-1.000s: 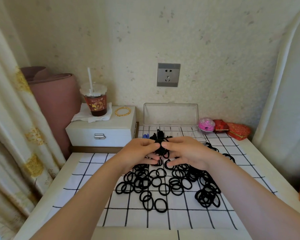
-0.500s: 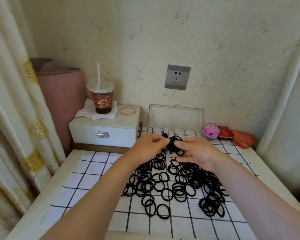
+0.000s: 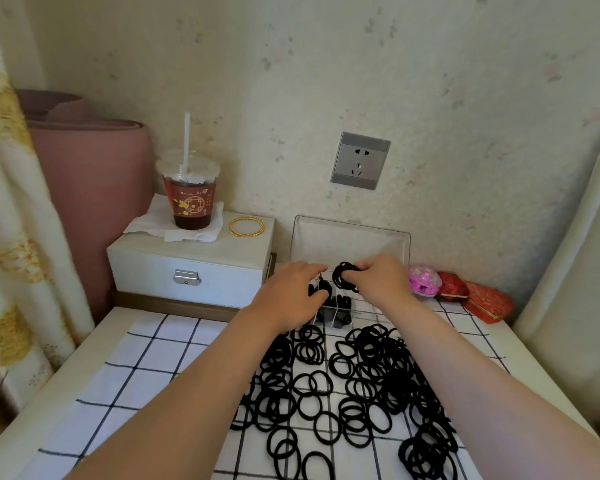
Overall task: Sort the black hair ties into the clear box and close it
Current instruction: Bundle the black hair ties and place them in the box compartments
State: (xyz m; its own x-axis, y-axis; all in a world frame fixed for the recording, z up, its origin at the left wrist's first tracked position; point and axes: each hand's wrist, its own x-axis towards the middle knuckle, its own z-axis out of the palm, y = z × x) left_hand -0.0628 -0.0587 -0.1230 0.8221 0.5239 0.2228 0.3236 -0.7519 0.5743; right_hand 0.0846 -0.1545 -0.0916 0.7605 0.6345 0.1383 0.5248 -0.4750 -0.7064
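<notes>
The right hand (image 3: 378,285) has its fingers curled round a bunch of black elastic hair ties (image 3: 344,274), gripping it just above the far part of the clear plastic compartment box (image 3: 336,315). The left hand (image 3: 291,294) hangs close beside it on the left, fingers bent down over the same box. A small black clump (image 3: 322,289) sits at its fingertips, but I cannot tell whether the hand actually pinches it.

The box stands open, its clear lid (image 3: 350,240) upright against the wall, and some black ties already lie in its near compartments. Just nearer than the box, a loose heap of black hair ties (image 3: 347,386) spreads over the white cloth with a black grid (image 3: 136,375), under and between both forearms.

Left of the box stands a white jewellery case with a silver latch (image 3: 187,268). On it are a gold bangle (image 3: 246,226) and a plastic cup of dark drink with a straw (image 3: 189,199) on a white napkin (image 3: 146,220). Right of the box lie a pink glittery ball (image 3: 424,280) and two red boxes (image 3: 478,299). A grey wall socket (image 3: 360,160) is on the far wall.
</notes>
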